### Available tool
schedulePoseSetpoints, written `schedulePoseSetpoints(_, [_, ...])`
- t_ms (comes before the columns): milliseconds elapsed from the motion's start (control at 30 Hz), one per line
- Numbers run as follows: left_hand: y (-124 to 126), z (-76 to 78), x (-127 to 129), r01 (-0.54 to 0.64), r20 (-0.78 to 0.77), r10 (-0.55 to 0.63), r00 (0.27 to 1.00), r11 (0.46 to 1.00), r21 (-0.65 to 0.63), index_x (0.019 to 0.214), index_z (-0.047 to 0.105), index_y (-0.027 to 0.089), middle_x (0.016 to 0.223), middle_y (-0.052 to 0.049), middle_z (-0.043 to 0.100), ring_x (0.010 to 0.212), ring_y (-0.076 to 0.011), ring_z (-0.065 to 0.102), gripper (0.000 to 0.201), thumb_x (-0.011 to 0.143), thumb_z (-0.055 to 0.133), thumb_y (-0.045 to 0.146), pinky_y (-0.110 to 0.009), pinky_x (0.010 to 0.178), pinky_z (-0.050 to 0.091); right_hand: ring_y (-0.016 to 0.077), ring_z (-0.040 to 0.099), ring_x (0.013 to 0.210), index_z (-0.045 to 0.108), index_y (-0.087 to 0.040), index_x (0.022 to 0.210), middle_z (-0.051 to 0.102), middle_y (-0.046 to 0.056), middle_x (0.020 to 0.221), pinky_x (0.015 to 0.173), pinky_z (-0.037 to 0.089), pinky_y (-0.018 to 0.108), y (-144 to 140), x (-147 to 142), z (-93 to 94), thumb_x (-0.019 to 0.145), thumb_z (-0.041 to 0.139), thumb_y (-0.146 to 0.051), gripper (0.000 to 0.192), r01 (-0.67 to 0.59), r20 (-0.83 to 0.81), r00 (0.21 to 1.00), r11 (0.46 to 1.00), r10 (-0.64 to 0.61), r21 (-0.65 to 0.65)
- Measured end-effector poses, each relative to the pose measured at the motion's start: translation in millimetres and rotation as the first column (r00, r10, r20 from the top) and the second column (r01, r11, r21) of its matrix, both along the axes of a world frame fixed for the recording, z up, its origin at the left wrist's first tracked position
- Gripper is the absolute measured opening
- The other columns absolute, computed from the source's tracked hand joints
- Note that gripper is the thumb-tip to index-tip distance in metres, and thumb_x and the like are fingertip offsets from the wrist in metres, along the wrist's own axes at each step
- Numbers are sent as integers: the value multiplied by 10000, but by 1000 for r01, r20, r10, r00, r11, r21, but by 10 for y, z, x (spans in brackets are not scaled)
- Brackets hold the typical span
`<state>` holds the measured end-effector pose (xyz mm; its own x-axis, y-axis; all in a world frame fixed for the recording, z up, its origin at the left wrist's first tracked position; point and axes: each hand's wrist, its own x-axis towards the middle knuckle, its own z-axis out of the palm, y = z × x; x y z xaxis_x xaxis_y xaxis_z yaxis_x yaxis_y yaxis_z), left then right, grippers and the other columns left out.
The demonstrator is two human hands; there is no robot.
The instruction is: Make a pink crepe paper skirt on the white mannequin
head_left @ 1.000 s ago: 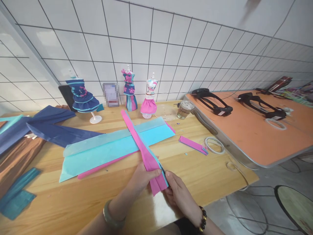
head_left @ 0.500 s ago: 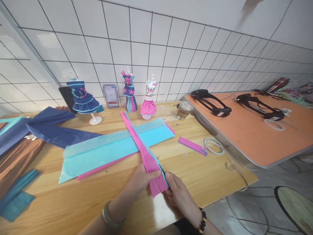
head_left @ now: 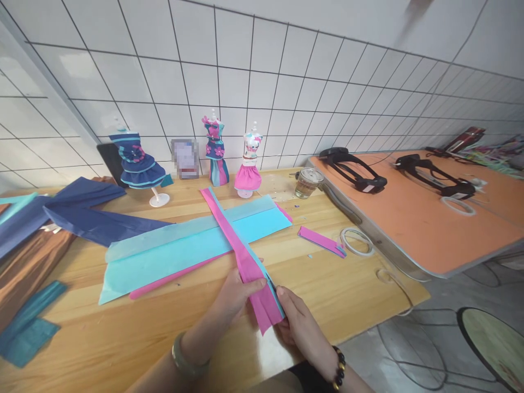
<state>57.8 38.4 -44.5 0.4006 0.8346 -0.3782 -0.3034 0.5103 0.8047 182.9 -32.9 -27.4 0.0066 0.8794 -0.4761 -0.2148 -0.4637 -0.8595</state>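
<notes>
Hands are staying put on the near end of the long pink paper strip [head_left: 241, 248] — compared with a second ago almost nothing is shifting, only the strip's pleated tip is spreading a little lower toward the table edge. The left hand [head_left: 237, 292] is pinching the strip from the side, fingers closed on it, while the right hand [head_left: 301, 325] is gripping its lower edge, where a thin blue layer is showing. The strip is lying diagonally across the light blue paper sheet [head_left: 184, 248] on the wooden table [head_left: 123, 338] — so the folding is looking like slow fingertip work, not a repositioning
</notes>
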Motion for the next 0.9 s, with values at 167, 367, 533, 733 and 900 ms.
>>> schedulePoseSetpoints(167, [-15, -62, -2, 25, -27, -24, 999, 999, 43, 1096, 601, 147, 858, -29, 685, 827, -191, 612, 535, 605, 788, 247, -308, 779, 464, 75, 180, 394, 432, -220, 681, 271, -101, 464, 415, 177, 237, 11, 8, -19, 762, 501, -653, 446, 0, 29, 1000, 999, -1, 41])
schedulePoseSetpoints(367, [-25, -68, -2, 21, -58, -18, 998, 999, 50, 1111, 598, 146, 967, -62, 691, 923, -226, 611, 548, 603, 785, 234, -326, 830, 466, 114, 340, 521, 470, -199, 651, 402, -45, 573, 527, 345, 248, 34, -1, 61, 759, 502, -649, 464, 17, 140, 990, 992, -34, 124])
schedulePoseSetpoints(533, [-31, -77, -8, 33, -61, -29, 998, 998, 56, 1087, 619, 151, 963, -70, 695, 908, -233, 619, 507, 616, 782, 247, -332, 818, 479, 133, 378, 551, 457, -206, 625, 416, -32, 582, 545, 372, 257, 42, 5, 66, 739, 503, -670, 480, 16, 187, 982, 993, -39, 120])
schedulePoseSetpoints(733, [-27, -119, -1, 26, -34, -25, 999, 999, 38, 1130, 591, 146, 950, -68, 695, 900, -222, 622, 565, 613, 789, 259, -322, 815, 472, 130, 392, 554, 485, -196, 651, 441, -25, 601, 556, 381, 252, 34, 17, 7, 783, 477, -642, 465, 7, 200, 979, 989, -36, 146])
schedulePoseSetpoints(900, [-22, -129, -3, 39, -28, -38, 999, 998, 41, 1135, 582, 144, 961, -61, 684, 895, -203, 608, 569, 616, 789, 252, -318, 823, 462, 142, 417, 591, 490, -190, 673, 456, -16, 629, 595, 391, 258, 37, 33, -2, 818, 440, -617, 454, -29, 255, 967, 987, -13, 159])
